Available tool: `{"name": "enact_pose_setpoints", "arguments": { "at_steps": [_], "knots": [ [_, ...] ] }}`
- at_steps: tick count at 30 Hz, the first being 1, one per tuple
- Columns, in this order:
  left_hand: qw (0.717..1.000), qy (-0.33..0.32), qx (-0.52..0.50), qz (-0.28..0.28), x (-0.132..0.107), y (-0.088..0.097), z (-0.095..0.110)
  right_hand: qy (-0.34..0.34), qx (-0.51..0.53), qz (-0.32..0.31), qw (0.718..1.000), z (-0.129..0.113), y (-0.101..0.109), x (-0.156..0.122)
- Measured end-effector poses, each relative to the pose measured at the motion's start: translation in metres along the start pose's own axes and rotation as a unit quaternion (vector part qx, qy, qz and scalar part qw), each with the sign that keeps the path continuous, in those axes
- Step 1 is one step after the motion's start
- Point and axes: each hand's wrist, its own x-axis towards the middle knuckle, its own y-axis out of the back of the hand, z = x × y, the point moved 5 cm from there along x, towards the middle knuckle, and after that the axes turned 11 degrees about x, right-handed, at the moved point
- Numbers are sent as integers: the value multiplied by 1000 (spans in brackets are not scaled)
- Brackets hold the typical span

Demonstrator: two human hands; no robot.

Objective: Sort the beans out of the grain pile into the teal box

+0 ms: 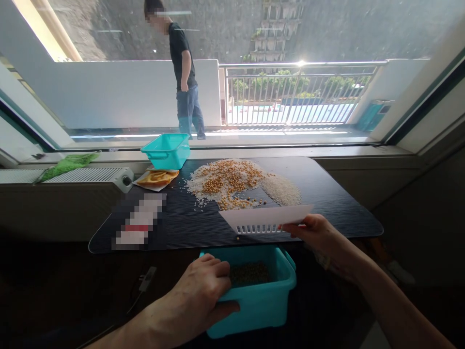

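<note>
My left hand (207, 291) grips the near-left rim of a teal plastic bin (254, 305), which is below the table's front edge. Small dark grains or beans (252, 273) lie inside it. With thumb and fingers my right hand (312, 231) holds a white plastic piece with a row of slots (267, 218), tilted on edge above the front of the table. Just beyond it spreads a heap of yellow beans (232, 179) mixed with white rice (283, 189). One loose bean (238, 238) sits near the table edge.
A second teal bin (169, 151) stands at the table's back left, beside a yellow packet (158, 179). A blurred paper strip (140, 220) lies on the dark table (337, 208). At left is a radiator (90, 178) with a green cloth (69, 165). Behind the window a person (185, 72) walks.
</note>
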Motion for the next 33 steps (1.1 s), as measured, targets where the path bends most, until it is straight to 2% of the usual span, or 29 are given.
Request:
{"name": "enact_pose_setpoints", "arguments": {
  "at_steps": [2,4,6,9,12,17,27,33],
  "knots": [
    [1000,-1,-8,0,0,-2,-1,-28,9,-41,999,3,2,-6],
    [1000,-2,-16,-1,1,-2,-2,-38,13,-51,998,5,8,-7],
    [1000,-2,-18,1,3,-2,-3,-22,7,8,1000,4,23,-4],
    [1000,-11,-15,10,5,1,-1,16,-42,151,987,0,48,5],
    [1000,-18,-17,16,7,2,0,40,-103,212,971,-3,59,12],
    [1000,-19,-15,12,8,1,-1,49,-128,219,966,0,63,15],
    [1000,-16,-12,3,11,0,-2,9,-47,204,978,19,58,-5],
    [1000,-10,-4,-14,11,1,-1,-15,20,147,989,24,45,-23]
  ]
}}
